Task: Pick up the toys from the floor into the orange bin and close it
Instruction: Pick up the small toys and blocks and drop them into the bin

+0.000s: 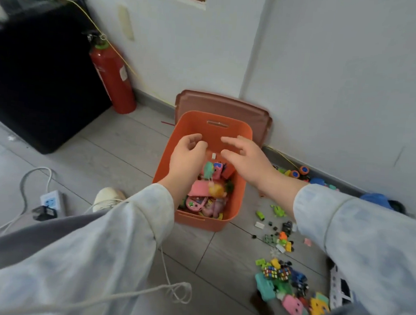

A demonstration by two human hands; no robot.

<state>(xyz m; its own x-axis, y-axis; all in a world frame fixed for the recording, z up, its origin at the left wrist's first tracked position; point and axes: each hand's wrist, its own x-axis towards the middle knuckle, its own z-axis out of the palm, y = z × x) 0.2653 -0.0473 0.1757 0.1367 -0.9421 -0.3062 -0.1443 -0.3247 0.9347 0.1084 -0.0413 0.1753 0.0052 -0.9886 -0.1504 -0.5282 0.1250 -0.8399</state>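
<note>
The orange bin (187, 124) stands open on the floor by the wall, with several toys lying inside it (205, 199). Its brown lid (220, 104) leans upright against the wall behind it. Both hands hover over the bin's opening. My left hand (188, 156) has loosely curled fingers and holds nothing. My right hand (246, 157) is spread with relaxed fingers, also empty. A small white piece (214, 155) and a teal toy (208, 168) are in mid-air below the hands. More toys (284, 280) lie scattered on the floor to the right.
A red fire extinguisher (111, 76) stands against the wall at left beside a black cabinet (35, 76). A white power strip (50, 199) and cable lie on the floor at left. Small bricks and figures (276, 228) dot the tiles right of the bin.
</note>
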